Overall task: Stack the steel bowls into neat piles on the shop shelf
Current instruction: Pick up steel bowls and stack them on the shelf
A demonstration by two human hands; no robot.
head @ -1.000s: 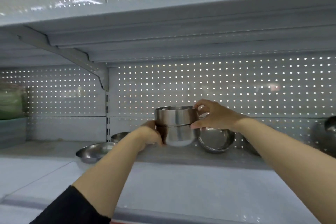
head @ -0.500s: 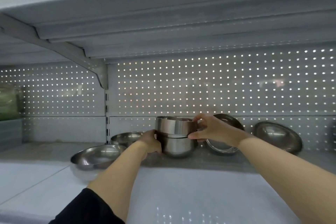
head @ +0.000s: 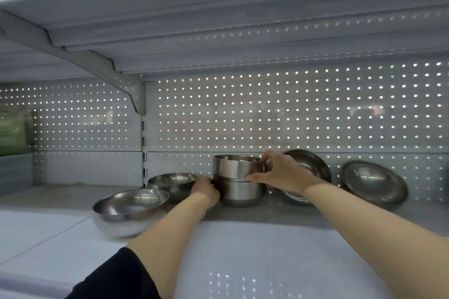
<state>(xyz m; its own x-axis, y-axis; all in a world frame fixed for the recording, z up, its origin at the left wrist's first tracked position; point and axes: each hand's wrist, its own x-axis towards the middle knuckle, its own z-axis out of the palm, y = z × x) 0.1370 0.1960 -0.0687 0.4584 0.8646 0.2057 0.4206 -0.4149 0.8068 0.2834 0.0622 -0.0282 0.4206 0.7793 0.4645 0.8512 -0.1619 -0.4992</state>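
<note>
- Backlit: daylight punches through the perforated back panel [head: 279, 114] as rows of bright dots, brightest toward 3 o'clock.
- Overall dim, cool grey cast; underside of the upper shelf [head: 218, 19] in flat shade.
- Lower shelf [head: 255, 250] brighter at 6 o'clock, with faint dot reflections.
- Soft highlights on the steel bowls [head: 131, 204], no hard glare.
- Wide-angle bending: shelf edges bow toward 9 and 3 o'clock.
- Slight softness throughout; green object [head: 12, 133] at 9 o'clock blurred.

The person's right hand [head: 279, 172] hides much of a tilted round steel bowl [head: 313, 167]; a blurry green object [head: 12, 133] is cropped at the left edge.
</note>
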